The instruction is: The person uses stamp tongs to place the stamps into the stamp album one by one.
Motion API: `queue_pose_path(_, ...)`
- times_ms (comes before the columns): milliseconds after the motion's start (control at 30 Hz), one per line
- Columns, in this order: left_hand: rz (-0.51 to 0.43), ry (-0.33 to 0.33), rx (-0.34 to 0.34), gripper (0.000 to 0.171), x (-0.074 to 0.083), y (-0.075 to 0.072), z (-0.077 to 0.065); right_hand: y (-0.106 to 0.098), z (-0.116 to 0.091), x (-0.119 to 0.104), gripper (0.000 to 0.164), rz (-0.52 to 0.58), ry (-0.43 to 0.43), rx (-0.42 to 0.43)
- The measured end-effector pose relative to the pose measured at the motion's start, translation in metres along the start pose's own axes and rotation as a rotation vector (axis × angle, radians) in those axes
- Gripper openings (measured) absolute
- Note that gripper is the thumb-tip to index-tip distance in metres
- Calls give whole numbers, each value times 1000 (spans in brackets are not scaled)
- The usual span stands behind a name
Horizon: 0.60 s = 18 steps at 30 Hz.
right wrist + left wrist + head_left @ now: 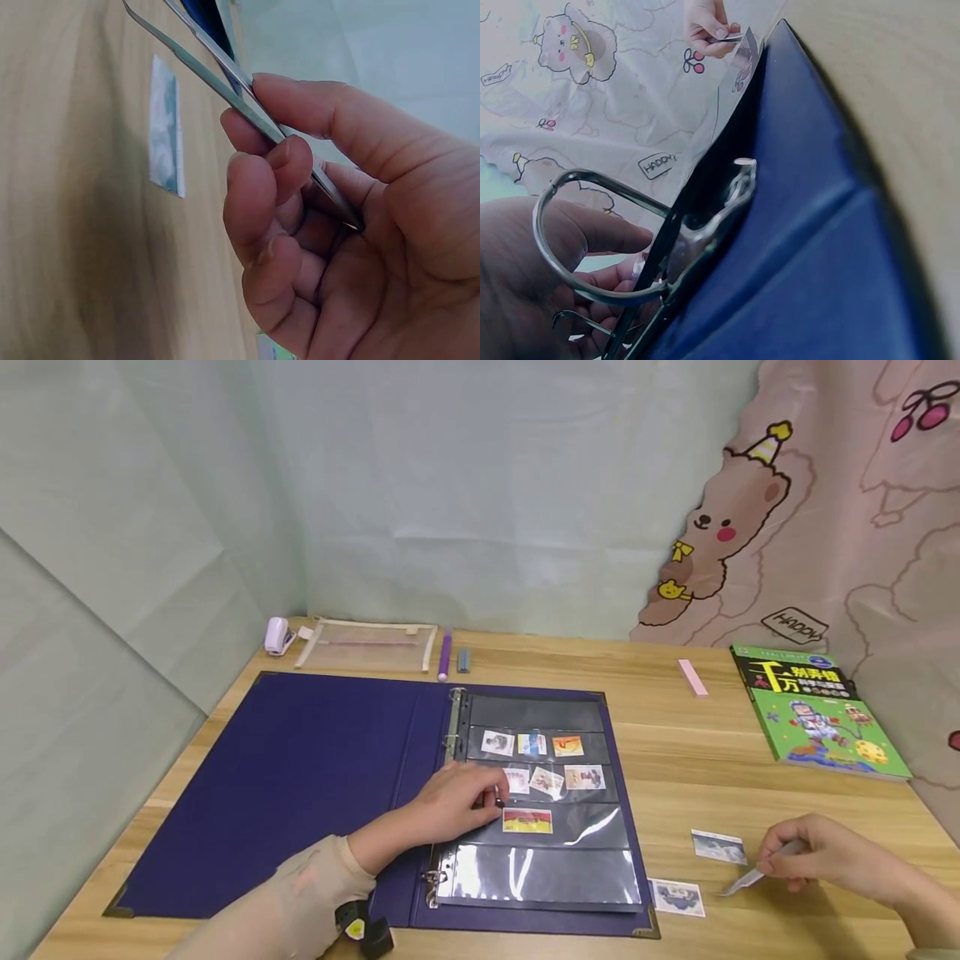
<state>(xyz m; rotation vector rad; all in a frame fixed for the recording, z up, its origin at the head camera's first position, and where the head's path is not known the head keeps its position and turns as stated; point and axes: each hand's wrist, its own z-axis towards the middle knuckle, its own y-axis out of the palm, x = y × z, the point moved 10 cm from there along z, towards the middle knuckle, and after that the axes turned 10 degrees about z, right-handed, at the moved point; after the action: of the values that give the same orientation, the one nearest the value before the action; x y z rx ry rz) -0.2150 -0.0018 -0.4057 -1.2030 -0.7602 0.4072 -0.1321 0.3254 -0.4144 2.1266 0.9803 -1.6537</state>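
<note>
A navy stamp album (315,777) lies spread on the table, with a black pocket page (540,714) on its rings. Several stamps sit in the page's pockets, among them a red and yellow stamp (527,821). My left hand (461,802) reaches over the rings (547,247), its curled thumb and index finger pinching the page's pocket strip by that stamp. In my right hand (813,856), steel tweezers (225,86) point down at the table, their tips apart and holding nothing. Two loose stamps, a grey-blue one (718,847) and a pale one (677,898), lie near the tips.
Behind the album are a mesh pouch (367,645), a purple pen (445,658), a small grey-blue block (463,661) and a white stapler (277,635). A pink strip (693,677) and a green book (832,727) lie at the back right. Curtains hang behind the table.
</note>
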Motion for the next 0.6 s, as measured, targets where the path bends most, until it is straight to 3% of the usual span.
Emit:
queue_pose_path(200,7,8,8,11,1,-1,0,2,2,3,16,-37,-11,37)
queue_pose_path(600,-10,-2,2,11,1,-1,-1,6,6,7,18,55,-44,14)
